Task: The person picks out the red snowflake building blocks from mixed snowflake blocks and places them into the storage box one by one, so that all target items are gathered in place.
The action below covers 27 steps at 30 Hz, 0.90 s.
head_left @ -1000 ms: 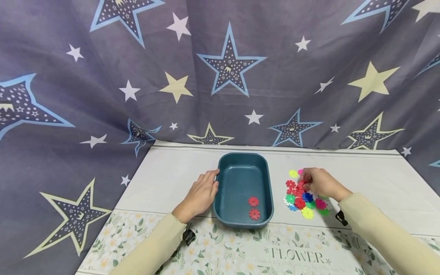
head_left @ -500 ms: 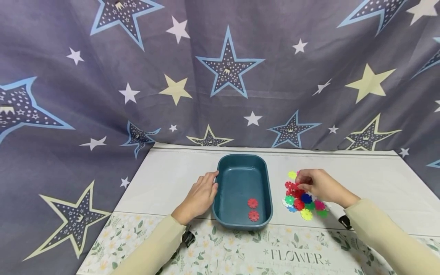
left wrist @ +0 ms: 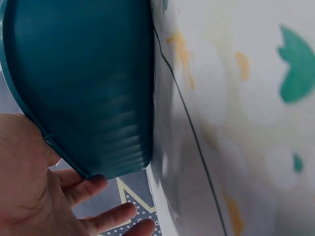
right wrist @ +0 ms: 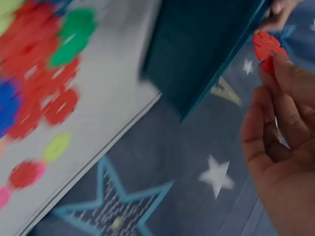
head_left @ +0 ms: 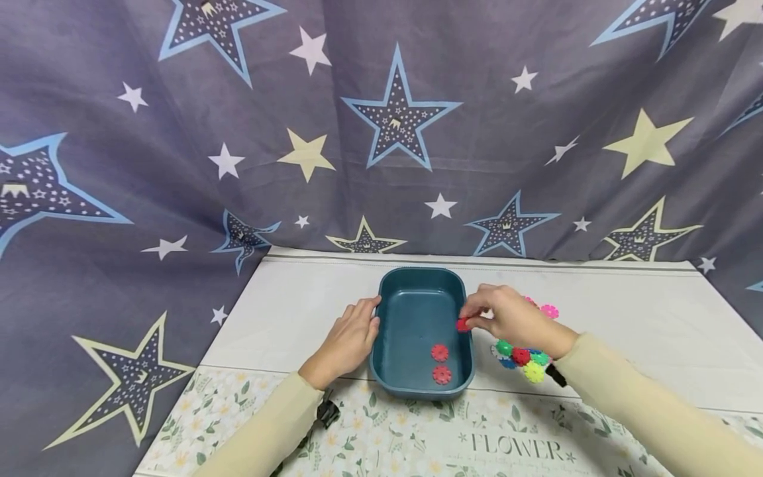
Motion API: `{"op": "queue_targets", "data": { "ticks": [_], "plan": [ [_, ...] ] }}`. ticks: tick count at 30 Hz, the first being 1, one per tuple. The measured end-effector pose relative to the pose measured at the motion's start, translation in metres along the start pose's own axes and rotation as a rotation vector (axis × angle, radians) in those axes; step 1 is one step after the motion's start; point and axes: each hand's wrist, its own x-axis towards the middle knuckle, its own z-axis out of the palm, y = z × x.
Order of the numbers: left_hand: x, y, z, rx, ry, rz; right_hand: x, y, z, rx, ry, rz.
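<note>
My right hand [head_left: 515,317] pinches a red flower-shaped plastic disc [head_left: 462,324] between thumb and fingertips, at the right rim of a dark teal tray [head_left: 411,318]. The notched edge of that disc [right wrist: 267,45] shows clearly in the right wrist view. Two more red discs [head_left: 441,363] lie flat on the tray's floor, near its front right. On the other side, my left hand [head_left: 344,339] rests against the tray's left rim. In the left wrist view its fingers [left wrist: 110,219] are spread and loosely extended beside the tray wall [left wrist: 88,88].
A loose pile of colourful discs [head_left: 520,356], red, green, blue and yellow, lies right of the tray, partly hidden by my right forearm. Pink discs [head_left: 550,311] sit farther back. Behind the white and floral tablecloth [head_left: 310,285] hangs a star-patterned curtain [head_left: 357,192].
My right hand has lifted a red disc from the pile and moved left with it to the tray's right rim. The left hand stays at the tray's left side.
</note>
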Motion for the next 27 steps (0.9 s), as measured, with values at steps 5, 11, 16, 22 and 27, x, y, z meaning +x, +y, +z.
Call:
{"op": "queue_targets", "data": {
  "ticks": [5,11,16,22,27],
  "plan": [
    [0.0,0.0,-0.001,-0.004,-0.001,0.002,0.024,-0.004,0.02,0.025,-0.131,-0.008],
    [0.0,0.0,0.0,-0.007,-0.004,0.0,0.042,0.003,0.039,0.041,-0.221,0.042],
    [0.0,0.0,0.001,-0.004,-0.008,0.0,0.049,0.004,0.049,-0.042,-0.227,0.071],
    [0.0,0.001,0.001,-0.001,-0.001,0.006,0.053,0.002,0.058,-0.105,-0.218,0.123],
    [-0.001,0.0,0.0,0.003,-0.005,-0.002,0.054,0.002,0.065,-0.166,-0.186,0.147]
  ]
}}
